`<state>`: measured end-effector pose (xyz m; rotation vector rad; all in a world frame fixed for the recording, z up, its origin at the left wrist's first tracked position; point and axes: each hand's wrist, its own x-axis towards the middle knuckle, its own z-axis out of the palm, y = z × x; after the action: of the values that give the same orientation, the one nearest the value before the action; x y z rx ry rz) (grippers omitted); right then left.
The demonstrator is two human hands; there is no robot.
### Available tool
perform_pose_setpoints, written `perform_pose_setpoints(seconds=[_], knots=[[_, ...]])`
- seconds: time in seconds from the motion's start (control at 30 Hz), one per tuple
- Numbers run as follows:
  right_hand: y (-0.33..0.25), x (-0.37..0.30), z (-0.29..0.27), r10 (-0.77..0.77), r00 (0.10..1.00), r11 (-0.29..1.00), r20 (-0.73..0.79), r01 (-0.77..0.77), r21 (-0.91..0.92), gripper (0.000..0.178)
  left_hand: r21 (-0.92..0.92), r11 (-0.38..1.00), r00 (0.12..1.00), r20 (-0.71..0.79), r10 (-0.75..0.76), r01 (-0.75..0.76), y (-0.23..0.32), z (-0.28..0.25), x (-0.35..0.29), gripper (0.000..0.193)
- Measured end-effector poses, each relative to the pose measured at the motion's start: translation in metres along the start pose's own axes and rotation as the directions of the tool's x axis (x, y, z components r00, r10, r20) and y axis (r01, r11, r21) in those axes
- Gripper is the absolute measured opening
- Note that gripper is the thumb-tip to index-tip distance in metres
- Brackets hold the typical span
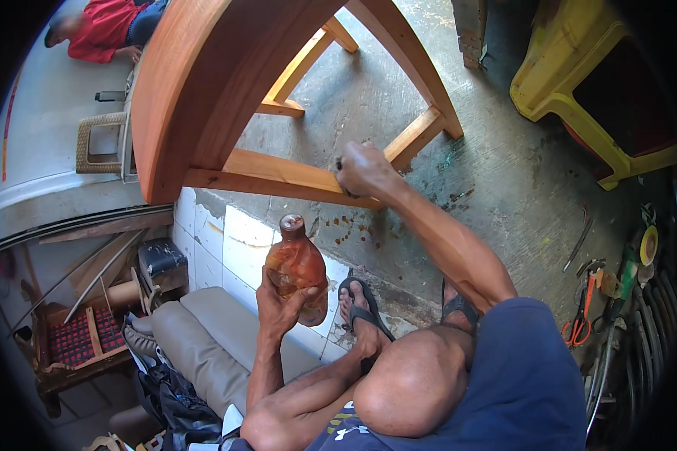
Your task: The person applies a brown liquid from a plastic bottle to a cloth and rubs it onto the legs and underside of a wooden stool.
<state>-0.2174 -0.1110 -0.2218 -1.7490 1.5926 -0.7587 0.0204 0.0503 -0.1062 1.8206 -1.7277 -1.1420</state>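
Observation:
In my left hand [278, 304] is a glass bottle [297, 263] coated in reddish-brown liquid, its neck pointing up and uncapped. The fingers wrap its lower body. My right hand [367, 171] is closed against the lower wooden rail [278, 180] of a piece of wooden furniture [203, 90]. A small dark bit shows at its fingers, but what it grips is hidden. The furniture's wood has an orange-brown finish, and its legs and rails stand over the concrete floor [308, 139].
A yellow plastic chair [572, 56] stands at the far right. Orange-handled scissors [577, 331] and a green angle grinder [628, 274] lie at the right. Grey cushions [203, 346] and a wooden frame [90, 331] are at left. A person in red [101, 30] is at upper left.

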Motion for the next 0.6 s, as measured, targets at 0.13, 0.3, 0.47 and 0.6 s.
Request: perform_pose_setpoints(seconds=[0.13,0.3,0.47,0.6], knots=[[-0.008,-0.016,-0.029,0.195,0.933,0.871,0.303,-0.307,0.384,0.020,0.022,1.000,0.998,0.053,-0.018,0.017,-0.004,0.002,-0.002,0.087],[0.004,-0.017,-0.010,0.122,0.992,0.909,-0.008,-0.109,0.403,0.021,0.041,0.993,0.990,0.082,-0.113,0.110,0.003,0.005,0.006,0.086],[-0.009,-0.028,-0.028,0.033,0.964,0.762,0.263,-0.195,0.617,0.022,-0.012,1.000,0.998,0.057,0.003,-0.002,0.005,0.007,0.001,0.085],[0.012,-0.024,-0.027,-0.002,0.990,0.864,0.143,-0.070,0.499,0.021,0.170,0.985,0.992,0.121,-0.040,0.019,0.018,0.012,0.014,0.080]])
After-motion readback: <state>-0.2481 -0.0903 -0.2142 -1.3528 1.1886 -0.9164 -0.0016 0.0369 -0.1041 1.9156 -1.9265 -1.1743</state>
